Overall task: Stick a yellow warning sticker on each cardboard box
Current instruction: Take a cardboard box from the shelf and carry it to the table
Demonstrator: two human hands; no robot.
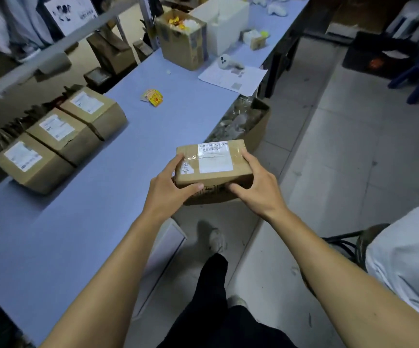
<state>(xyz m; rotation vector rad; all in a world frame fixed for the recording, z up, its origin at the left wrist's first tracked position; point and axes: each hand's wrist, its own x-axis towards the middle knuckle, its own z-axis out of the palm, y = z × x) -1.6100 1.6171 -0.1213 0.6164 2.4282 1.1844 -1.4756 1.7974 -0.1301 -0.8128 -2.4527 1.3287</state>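
I hold a small cardboard box (214, 163) with a white shipping label in the air, just beyond the table's right edge. My left hand (169, 185) grips its left end and my right hand (254, 183) grips its right end, thumbs on the near side. A small pile of yellow warning stickers (154, 96) lies on the blue table (83, 202), farther back. Three labelled cardboard boxes (52, 136) sit in a row along the table's left side; no yellow sticker shows on them.
A tall open carton (184, 41) with yellow and white items stands at the table's far end, beside a white bin (224, 26). A scanner (228, 62) lies on paper sheets (233, 76). An open box of plastic scraps (243, 121) sits on the floor by the table.
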